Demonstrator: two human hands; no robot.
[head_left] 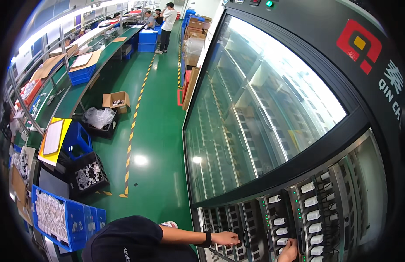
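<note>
Black cabinet [311,26] ahead; right hand [289,252] touches white block [281,241]; left hand [225,238] half-curled.

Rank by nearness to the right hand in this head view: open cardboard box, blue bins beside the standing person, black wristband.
1. Black wristband, just left.
2. Open cardboard box, ahead and left.
3. Blue bins, farther ahead, left.

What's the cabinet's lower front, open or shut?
Open: below the glass panel, the racks stand uncovered, with the left hand at one and the right hand on a white unit.
</note>
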